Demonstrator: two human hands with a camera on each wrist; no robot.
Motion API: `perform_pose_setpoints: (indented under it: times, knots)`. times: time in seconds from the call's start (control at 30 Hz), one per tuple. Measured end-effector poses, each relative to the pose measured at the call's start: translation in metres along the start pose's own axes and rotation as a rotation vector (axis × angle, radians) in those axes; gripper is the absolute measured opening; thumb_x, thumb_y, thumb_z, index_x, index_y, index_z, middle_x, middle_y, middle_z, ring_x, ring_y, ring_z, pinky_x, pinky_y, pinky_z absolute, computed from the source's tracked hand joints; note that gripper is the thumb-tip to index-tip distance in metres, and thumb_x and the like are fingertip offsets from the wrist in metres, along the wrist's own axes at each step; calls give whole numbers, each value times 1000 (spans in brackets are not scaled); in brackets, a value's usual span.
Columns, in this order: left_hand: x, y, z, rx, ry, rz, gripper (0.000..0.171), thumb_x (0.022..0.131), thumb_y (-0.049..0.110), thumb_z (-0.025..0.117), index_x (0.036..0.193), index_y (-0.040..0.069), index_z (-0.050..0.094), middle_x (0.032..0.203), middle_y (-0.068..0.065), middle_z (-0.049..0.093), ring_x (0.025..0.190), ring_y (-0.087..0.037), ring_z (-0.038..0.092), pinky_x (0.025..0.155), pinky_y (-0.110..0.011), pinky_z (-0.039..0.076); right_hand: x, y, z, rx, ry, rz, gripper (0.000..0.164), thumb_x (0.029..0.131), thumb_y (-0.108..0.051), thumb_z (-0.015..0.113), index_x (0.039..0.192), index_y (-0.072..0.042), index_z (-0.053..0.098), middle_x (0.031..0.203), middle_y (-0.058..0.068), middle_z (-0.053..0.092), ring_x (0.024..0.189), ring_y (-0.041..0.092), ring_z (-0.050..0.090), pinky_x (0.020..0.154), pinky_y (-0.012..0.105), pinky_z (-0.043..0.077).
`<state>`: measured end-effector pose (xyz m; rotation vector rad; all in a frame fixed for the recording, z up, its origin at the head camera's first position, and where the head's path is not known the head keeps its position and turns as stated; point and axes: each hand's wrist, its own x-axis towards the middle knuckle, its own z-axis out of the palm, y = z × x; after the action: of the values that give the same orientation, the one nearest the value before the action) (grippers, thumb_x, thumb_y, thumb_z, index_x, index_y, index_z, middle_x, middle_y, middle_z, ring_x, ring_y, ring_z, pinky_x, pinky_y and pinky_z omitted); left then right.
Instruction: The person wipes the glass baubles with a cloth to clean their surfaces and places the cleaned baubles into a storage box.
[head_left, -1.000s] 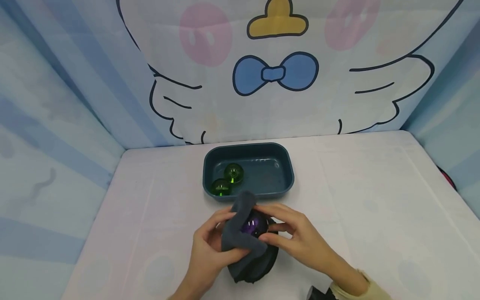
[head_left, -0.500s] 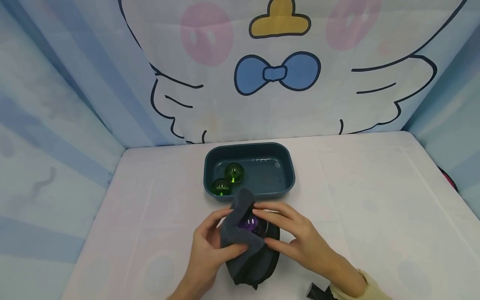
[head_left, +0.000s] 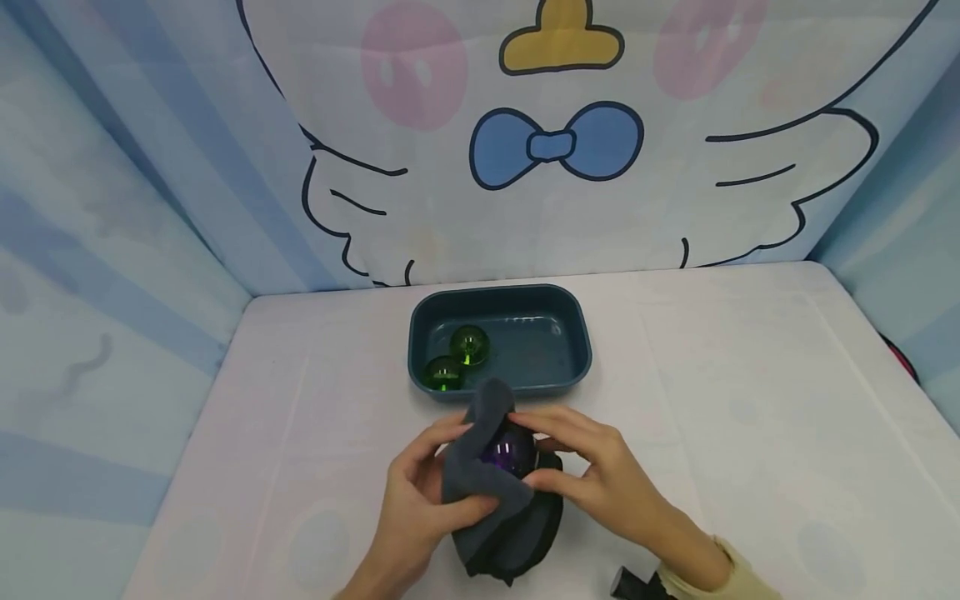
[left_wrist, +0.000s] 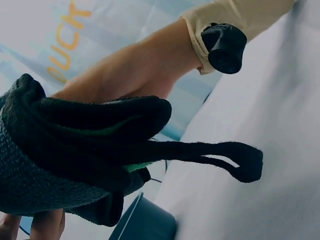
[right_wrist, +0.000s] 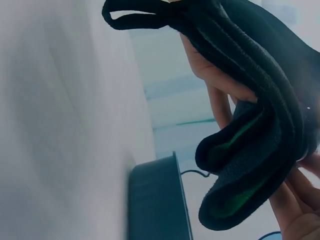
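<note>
A shiny purple ball (head_left: pixel 512 450) sits partly wrapped in a dark grey cloth (head_left: pixel 491 521), just in front of the tray. My left hand (head_left: pixel 420 496) grips the cloth around the ball's left side, thumb over the near fold. From the right, my right hand (head_left: pixel 603 467) holds the ball between thumb and fingers. The left wrist view shows the cloth's thick folds (left_wrist: pixel 55 160) and a narrow hanging loop (left_wrist: pixel 247 162). Folds of the same cloth (right_wrist: pixel 280 120) hide most of the ball in the right wrist view.
Behind the hands stands a dark teal tray (head_left: pixel 555 386), with two clear green balls (head_left: pixel 469 345) at its left end. A black device (head_left: pixel 633 585) sits at the right wrist. A printed curtain (head_left: pixel 555 225) rises behind the white-covered table (head_left: pixel 750 400).
My right fingers slid across the ball and came back to its right side. The ball turned slightly, and the cloth's lower end shifted a little. My left hand stays nearly still.
</note>
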<state>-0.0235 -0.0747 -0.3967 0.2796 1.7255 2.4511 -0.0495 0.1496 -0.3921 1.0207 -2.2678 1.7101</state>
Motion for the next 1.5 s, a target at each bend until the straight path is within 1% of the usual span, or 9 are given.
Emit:
perform_pose_setpoints:
  times: [0.17,0.27,0.4,0.5,0.67,0.87,1.13,1.4,1.5]
  knots:
    - [1,-1,1,5,-8,-12,60,71,-8,82,125,3,60,141,-15,53,121,-30,57,96,-38,55,-1,0,1,12,12,87,50,84,-4,76,132,-11,63,119,4,69,107,13,66,83,31,60]
    - [1,-2,2,-7,4,-39,61,72,-9,81,128,2,58,141,-14,52,120,-31,58,94,-40,56,-2,-1,2,-6,33,90,52,83,-4,77,132,-13,63,123,1,66,110,12,63,86,29,59]
    - [2,-4,2,-12,36,-83,63,73,-9,80,130,1,56,138,-14,52,116,-30,61,93,-41,56,-1,-2,3,-51,51,-30,56,80,1,79,132,-9,62,128,6,61,117,16,60,94,26,56]
    - [2,-4,2,-10,66,-111,65,73,-9,80,131,2,55,135,-14,52,114,-27,61,93,-39,57,0,-2,-1,-82,1,-108,56,80,1,79,132,-8,62,133,9,58,124,19,56,102,24,50]
    - [3,-5,1,-19,84,-136,68,72,-8,81,133,3,55,135,-13,52,115,-25,61,93,-38,57,-1,-3,-8,-136,-106,-106,56,85,-5,78,137,-11,58,142,8,53,131,19,49,108,23,44]
    - [2,-4,1,-13,57,-121,67,73,-7,81,134,2,54,137,-13,51,115,-26,61,92,-38,57,-2,0,-8,-144,-79,-122,54,85,-7,77,136,-9,59,138,9,56,128,19,53,106,24,47]
    - [-1,-4,1,6,40,-64,59,73,-8,81,127,4,60,140,-12,52,119,-30,59,92,-38,57,-4,1,-3,19,-47,55,54,85,-3,75,136,-8,58,128,10,63,115,14,62,88,31,59]
    - [1,-5,4,-15,59,-109,63,71,-9,81,129,3,58,138,-12,52,119,-26,58,94,-38,56,-4,-1,-2,-18,-38,150,49,89,-8,74,135,-14,60,124,2,66,110,12,63,85,32,60]
    - [2,-6,4,-24,70,-113,64,71,-10,80,129,2,57,136,-12,53,118,-25,59,94,-37,56,-5,-2,-2,-47,-31,108,54,87,-8,76,138,-15,57,130,0,61,117,12,60,90,30,58]
